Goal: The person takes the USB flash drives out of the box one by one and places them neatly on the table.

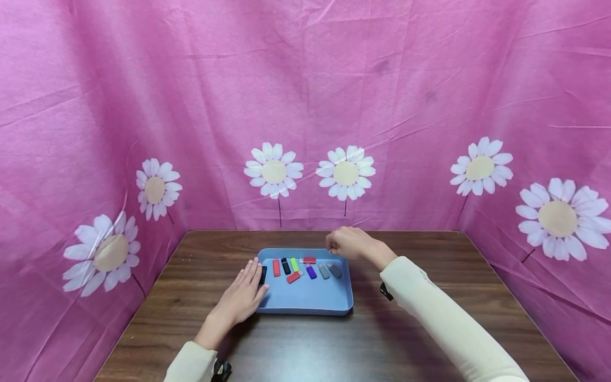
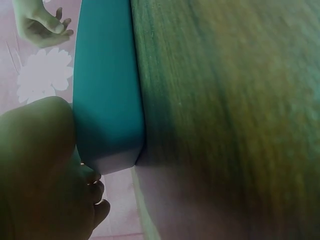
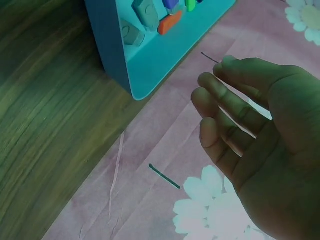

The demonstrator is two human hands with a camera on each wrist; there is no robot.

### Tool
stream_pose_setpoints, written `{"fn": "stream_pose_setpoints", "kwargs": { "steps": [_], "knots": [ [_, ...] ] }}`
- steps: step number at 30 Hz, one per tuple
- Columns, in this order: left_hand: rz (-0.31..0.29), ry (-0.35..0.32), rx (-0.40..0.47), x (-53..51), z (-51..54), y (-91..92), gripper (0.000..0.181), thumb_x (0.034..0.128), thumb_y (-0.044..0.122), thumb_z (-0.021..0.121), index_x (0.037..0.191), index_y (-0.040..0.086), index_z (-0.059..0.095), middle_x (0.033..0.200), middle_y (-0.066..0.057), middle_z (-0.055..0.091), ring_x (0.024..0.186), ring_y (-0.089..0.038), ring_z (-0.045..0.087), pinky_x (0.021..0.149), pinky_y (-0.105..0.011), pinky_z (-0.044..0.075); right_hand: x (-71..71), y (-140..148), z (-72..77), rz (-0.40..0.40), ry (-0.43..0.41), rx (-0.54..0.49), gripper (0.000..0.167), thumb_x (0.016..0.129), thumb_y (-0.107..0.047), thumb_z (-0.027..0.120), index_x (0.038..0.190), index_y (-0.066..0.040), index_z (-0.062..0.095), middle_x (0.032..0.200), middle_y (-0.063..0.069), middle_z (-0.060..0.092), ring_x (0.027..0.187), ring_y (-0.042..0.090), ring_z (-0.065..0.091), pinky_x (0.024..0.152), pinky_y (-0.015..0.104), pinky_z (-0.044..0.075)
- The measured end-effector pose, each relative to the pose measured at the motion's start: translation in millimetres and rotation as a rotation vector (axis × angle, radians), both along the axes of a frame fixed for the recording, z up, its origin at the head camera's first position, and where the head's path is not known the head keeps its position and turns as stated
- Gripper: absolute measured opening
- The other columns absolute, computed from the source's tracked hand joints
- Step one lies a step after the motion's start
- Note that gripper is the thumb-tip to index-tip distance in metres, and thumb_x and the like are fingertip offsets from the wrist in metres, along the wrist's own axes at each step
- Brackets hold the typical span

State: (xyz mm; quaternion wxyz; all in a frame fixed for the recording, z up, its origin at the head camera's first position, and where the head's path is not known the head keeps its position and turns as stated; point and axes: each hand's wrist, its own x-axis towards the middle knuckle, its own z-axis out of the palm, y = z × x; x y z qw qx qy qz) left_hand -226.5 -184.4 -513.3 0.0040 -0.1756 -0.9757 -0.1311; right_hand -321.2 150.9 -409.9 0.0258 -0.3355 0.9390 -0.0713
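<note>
A blue tray [image 1: 305, 298] holds several USB flash drives. Its left edge is under my left hand [image 1: 242, 293], whose fingers lie straight along it, partly covering a black flash drive [image 1: 263, 275]. Over the far right corner hovers my right hand [image 1: 352, 244]; in the right wrist view its fingers [image 3: 227, 100] are loosely bent and hold nothing. Across the tray's far half lie a red flash drive [image 1: 276, 268], a black-and-silver one [image 1: 286, 266], a green one [image 1: 294, 264], two more red ones, a purple one [image 1: 311, 272] and two grey ones, one nearer the right wall [image 1: 334, 270].
The tray stands on a brown wooden table [image 1: 410, 339]. A pink cloth [image 1: 305, 95] with white daisies hangs behind the table and along both sides. In the left wrist view, the tray's side wall [image 2: 107, 90] rises from the tabletop beside the hand.
</note>
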Motion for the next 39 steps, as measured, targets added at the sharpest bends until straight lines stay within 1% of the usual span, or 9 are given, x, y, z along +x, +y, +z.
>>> {"fn": "stream_pose_setpoints", "kwargs": {
  "steps": [5, 11, 18, 23, 28, 34, 38, 39],
  "knots": [
    [0.007, -0.016, 0.012, 0.4, 1.5, 1.6, 0.069, 0.1139, 0.035, 0.047, 0.164, -0.009, 0.029, 0.175, -0.027, 0.021, 0.165, -0.043, 0.019, 0.134, -0.058, 0.022, -2.8, -9.8, -1.7, -0.038, -0.055, 0.017, 0.008, 0.098, -0.013, 0.072, 0.100, -0.015, 0.080, 0.085, -0.007, 0.070, 0.077, 0.010, 0.058, 0.074, 0.035, 0.057],
    [0.013, -0.032, 0.027, 2.6, 3.1, 2.3, 0.069, 0.1137, 0.035, 0.047, 0.164, -0.008, 0.029, 0.176, -0.026, 0.020, 0.165, -0.043, 0.018, 0.133, -0.059, 0.022, -3.9, -22.2, -6.8, -0.058, -0.077, 0.029, 0.008, 0.097, -0.013, 0.074, 0.100, -0.016, 0.080, 0.087, -0.005, 0.072, 0.078, 0.013, 0.059, 0.078, 0.037, 0.057],
    [0.020, -0.038, 0.039, 4.6, 1.9, 2.0, 0.068, 0.1139, 0.035, 0.046, 0.165, -0.007, 0.029, 0.176, -0.025, 0.020, 0.165, -0.042, 0.018, 0.134, -0.059, 0.021, -5.6, -33.9, -12.8, -0.119, -0.129, 0.029, 0.007, 0.099, -0.016, 0.074, 0.102, -0.016, 0.080, 0.092, -0.003, 0.073, 0.084, 0.016, 0.061, 0.089, 0.039, 0.059],
    [0.021, -0.049, 0.022, 4.2, 2.4, 2.0, 0.068, 0.1150, 0.036, 0.043, 0.166, -0.007, 0.026, 0.177, -0.024, 0.017, 0.166, -0.041, 0.015, 0.135, -0.058, 0.018, -9.5, -34.3, -19.3, -0.132, -0.131, 0.053, 0.007, 0.098, -0.014, 0.073, 0.096, -0.018, 0.078, 0.088, -0.005, 0.070, 0.080, 0.014, 0.061, 0.085, 0.037, 0.059],
    [0.023, -0.045, 0.026, 2.8, -1.8, 0.2, 0.069, 0.1144, 0.036, 0.043, 0.166, -0.006, 0.025, 0.177, -0.023, 0.016, 0.166, -0.040, 0.015, 0.135, -0.057, 0.018, -10.8, -33.6, -25.7, -0.146, -0.134, 0.083, 0.009, 0.098, -0.013, 0.072, 0.093, -0.019, 0.076, 0.084, -0.006, 0.069, 0.077, 0.014, 0.060, 0.079, 0.035, 0.057],
    [0.019, -0.022, 0.029, 0.9, -7.7, -1.5, 0.069, 0.1150, 0.037, 0.041, 0.166, -0.006, 0.025, 0.177, -0.023, 0.016, 0.166, -0.040, 0.016, 0.135, -0.058, 0.019, -9.2, -33.4, -31.0, -0.191, -0.156, 0.094, 0.007, 0.097, -0.012, 0.074, 0.093, -0.018, 0.077, 0.086, -0.003, 0.069, 0.078, 0.017, 0.059, 0.079, 0.037, 0.057],
    [0.020, -0.028, 0.018, 2.1, -6.0, -0.9, 0.069, 0.1146, 0.037, 0.042, 0.166, -0.006, 0.024, 0.177, -0.024, 0.016, 0.166, -0.041, 0.016, 0.134, -0.058, 0.019, -7.8, -35.3, -34.4, -0.215, -0.189, 0.105, 0.004, 0.096, -0.013, 0.075, 0.097, -0.016, 0.078, 0.087, -0.002, 0.069, 0.079, 0.017, 0.058, 0.078, 0.037, 0.056],
    [0.019, -0.032, 0.030, 2.3, -5.0, -0.6, 0.068, 0.1144, 0.035, 0.043, 0.166, -0.007, 0.025, 0.177, -0.025, 0.016, 0.165, -0.042, 0.017, 0.134, -0.059, 0.019, -7.3, -35.8, -35.0, -0.220, -0.195, 0.109, 0.003, 0.096, -0.013, 0.076, 0.098, -0.016, 0.077, 0.087, -0.002, 0.068, 0.080, 0.018, 0.058, 0.078, 0.037, 0.056]
  ]
}}
